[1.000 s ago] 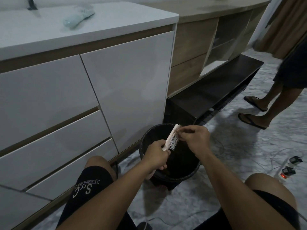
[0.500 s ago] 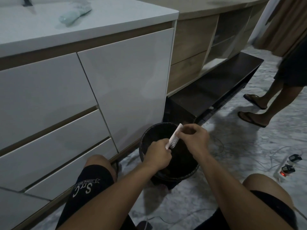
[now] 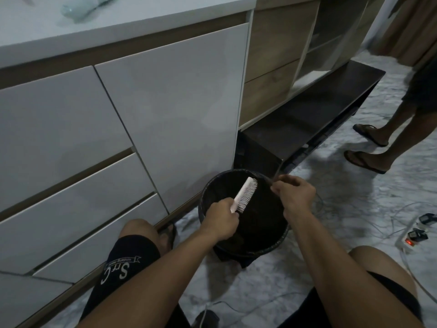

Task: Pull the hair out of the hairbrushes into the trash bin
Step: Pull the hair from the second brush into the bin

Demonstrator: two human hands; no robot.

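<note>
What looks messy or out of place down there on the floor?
A power strip with a lit red switch lies on the marble floor, its cables trailing loosely toward the bin, an easy thing to trip on. The brushing itself looks tidy: both hands work over the bin.

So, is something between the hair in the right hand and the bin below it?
Nothing visible. The right hand pinches strands of hair over the open bin; the brush in the left hand sits beside, not under it.
</note>
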